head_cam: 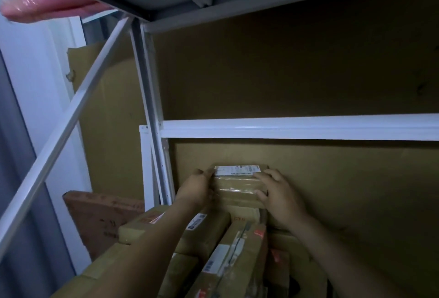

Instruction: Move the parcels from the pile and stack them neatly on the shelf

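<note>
The small parcel [237, 187] sits at the far end of the shelf [297, 129], below the white crossbeam and on top of the stacked parcels [232, 252]. Its far side lies against, or just short of, the cardboard back panel [344, 179]; contact cannot be confirmed in the dim light.

- **Left hand** [202, 185]: fingers curl round the parcel's left end.
- **Right hand** [276, 194]: fingers lie curved over the top right corner, thumb against the near face. Both hands grip the parcel.

The two-sided hold probably serves alignment: with one hand at each end, the parcel can be squared to the back panel and to the row beneath. The shipping label [237, 170] faces up at the far edge, where it stays readable.

The long boxes below run near-to-far and form a level base, so this parcel goes crosswise at their far end. It appears to be in its final seating.
</note>
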